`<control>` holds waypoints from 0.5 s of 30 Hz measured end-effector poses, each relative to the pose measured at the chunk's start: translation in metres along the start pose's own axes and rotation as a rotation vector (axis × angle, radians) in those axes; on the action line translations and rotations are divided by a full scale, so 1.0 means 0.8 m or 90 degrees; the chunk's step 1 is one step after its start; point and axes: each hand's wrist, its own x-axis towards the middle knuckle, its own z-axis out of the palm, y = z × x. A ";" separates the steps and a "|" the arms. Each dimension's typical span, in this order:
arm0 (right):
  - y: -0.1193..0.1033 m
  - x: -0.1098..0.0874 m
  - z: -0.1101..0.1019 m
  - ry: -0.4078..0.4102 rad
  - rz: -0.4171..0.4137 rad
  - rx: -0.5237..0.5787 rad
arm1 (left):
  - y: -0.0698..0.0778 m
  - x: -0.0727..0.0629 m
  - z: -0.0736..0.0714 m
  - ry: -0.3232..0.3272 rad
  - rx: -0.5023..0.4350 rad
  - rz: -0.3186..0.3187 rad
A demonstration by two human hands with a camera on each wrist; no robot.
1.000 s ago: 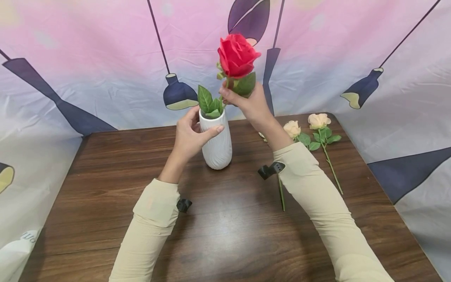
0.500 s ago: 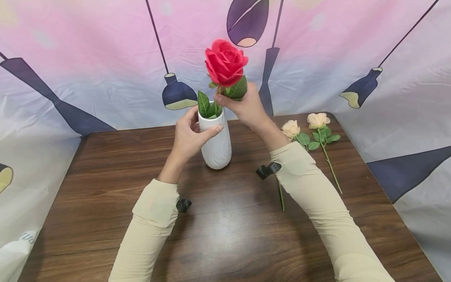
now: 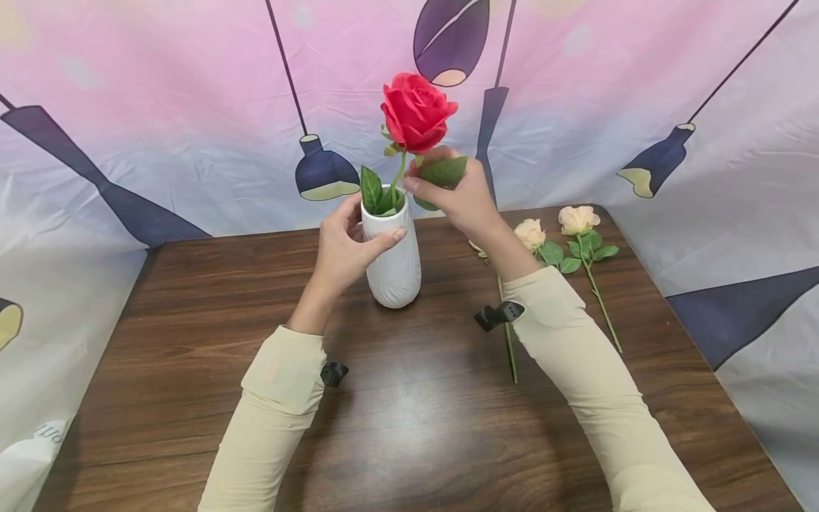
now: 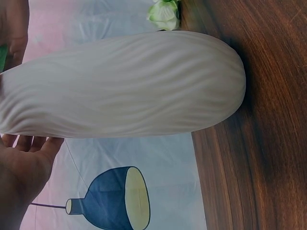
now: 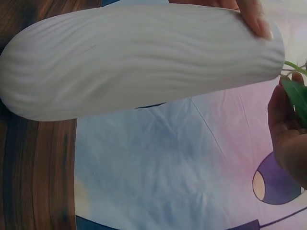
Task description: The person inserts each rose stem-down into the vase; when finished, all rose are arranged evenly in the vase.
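Observation:
In the head view a white ribbed vase stands upright on the table. My left hand grips it near the rim, thumb across the front and fingers behind; the left wrist view shows those fingers at its side. A red rose rises from the vase mouth, its bent green stem going down inside, with leaves at the rim. My right hand is at the rose's stem just above the rim, thumb and fingers curled around a leafy side sprig. The lower stem is hidden in the vase.
To the right on the brown wooden table lie cream roses with green stems, one partly behind my right forearm. A printed cloth hangs behind the table. Black straps sit at both wrists.
The red rose first went down and left into the vase, then leaned back slightly right. My right hand has slid off the stem just under the bloom, down and right. The left hand keeps its grip.

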 end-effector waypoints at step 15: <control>0.004 -0.051 -0.050 -0.003 -0.004 0.065 | 0.001 -0.001 0.001 0.005 -0.003 -0.010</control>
